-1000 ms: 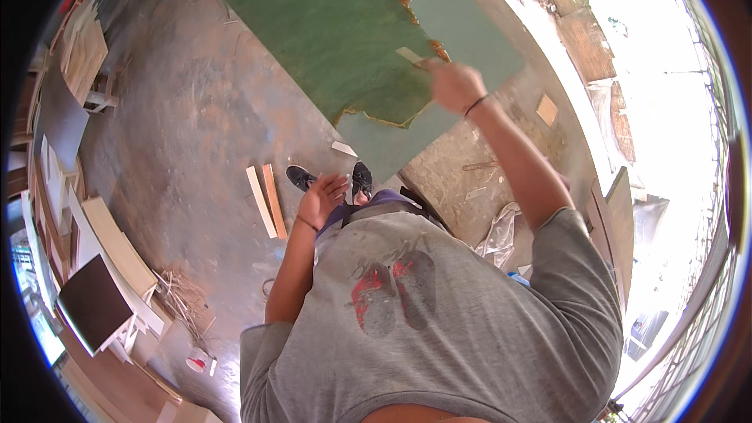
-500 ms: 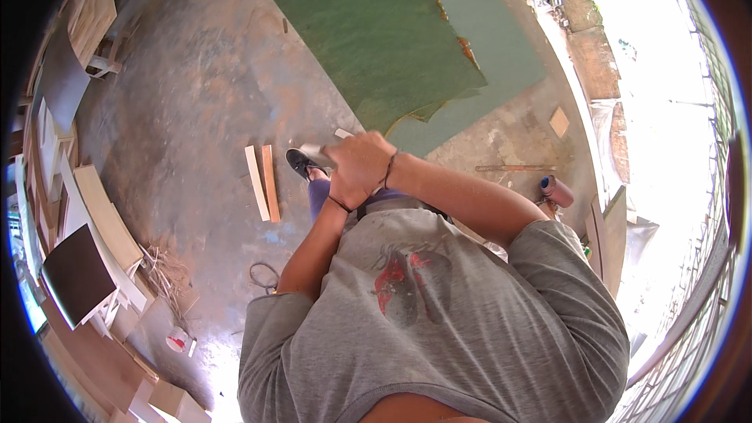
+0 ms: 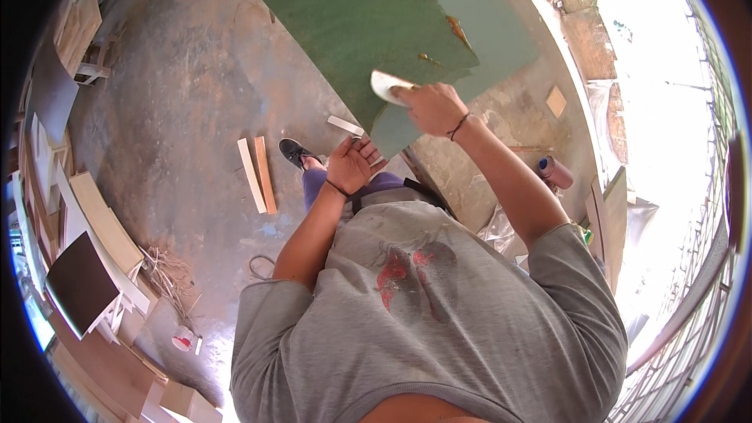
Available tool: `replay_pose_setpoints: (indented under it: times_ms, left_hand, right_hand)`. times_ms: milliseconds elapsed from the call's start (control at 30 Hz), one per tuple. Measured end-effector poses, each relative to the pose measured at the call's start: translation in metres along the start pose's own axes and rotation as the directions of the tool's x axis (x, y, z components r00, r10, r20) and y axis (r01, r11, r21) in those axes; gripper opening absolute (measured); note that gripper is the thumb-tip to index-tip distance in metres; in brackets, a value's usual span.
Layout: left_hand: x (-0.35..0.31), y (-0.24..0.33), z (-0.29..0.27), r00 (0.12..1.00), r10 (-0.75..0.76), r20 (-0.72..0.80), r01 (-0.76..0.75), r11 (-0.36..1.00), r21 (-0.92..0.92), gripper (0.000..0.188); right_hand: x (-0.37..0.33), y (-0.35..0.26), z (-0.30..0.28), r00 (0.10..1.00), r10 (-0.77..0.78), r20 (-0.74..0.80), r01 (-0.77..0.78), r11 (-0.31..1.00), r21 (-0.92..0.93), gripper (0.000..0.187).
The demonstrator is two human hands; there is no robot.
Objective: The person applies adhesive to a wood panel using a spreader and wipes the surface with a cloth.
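My right hand (image 3: pixel 435 110) grips a flat, pale spreader (image 3: pixel 387 86) with a rounded end. It is over a large green board (image 3: pixel 505 51), near the edge of a dark, wet-looking coat (image 3: pixel 376 31). Thick amber, glue-like ridges (image 3: pixel 457 30) lie along that edge, with a small amber streak (image 3: pixel 427 58) near the spreader. Whether the blade touches the surface I cannot tell. My left hand (image 3: pixel 352 163) is open with its fingers stretched out, close to my waist and beside the board's near corner. It holds nothing I can see.
Two wood strips (image 3: pixel 257 175) lie on the concrete floor left of my shoe (image 3: pixel 294 153). A short pale strip (image 3: pixel 345 126) is by the board's near corner. Boards and offcuts (image 3: pixel 100 207) crowd the left side. A reddish cylindrical container (image 3: pixel 555 172) lies at the right.
My hands were together in front of my waist and have parted. The right one has moved forward and right with the spreader, over the board. My left hand has opened.
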State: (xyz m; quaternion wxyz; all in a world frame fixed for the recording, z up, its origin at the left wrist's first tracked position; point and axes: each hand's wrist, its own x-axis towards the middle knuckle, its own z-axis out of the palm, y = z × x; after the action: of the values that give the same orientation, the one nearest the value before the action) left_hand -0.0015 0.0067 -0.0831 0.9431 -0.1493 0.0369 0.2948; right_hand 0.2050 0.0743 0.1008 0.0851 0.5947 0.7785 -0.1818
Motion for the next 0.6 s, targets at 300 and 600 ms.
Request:
replay_pose_setpoints:
  times_ms: [300, 600]
  left_hand:
    - [0.014, -0.021, 0.016, 0.975, 0.203, -0.092, -0.135, 0.864, 0.484, 0.046]
    - [0.016, -0.007, 0.004, 0.999, 0.007, -0.038, -0.008, 1.000, -0.025, 0.045]
  right_hand:
    - [-0.049, -0.045, 0.013, 0.961, -0.267, 0.065, 0.264, 0.963, 0.058, 0.040]
    - [-0.096, -0.047, -0.001, 0.920, -0.348, 0.181, 0.339, 0.937, 0.082, 0.040]
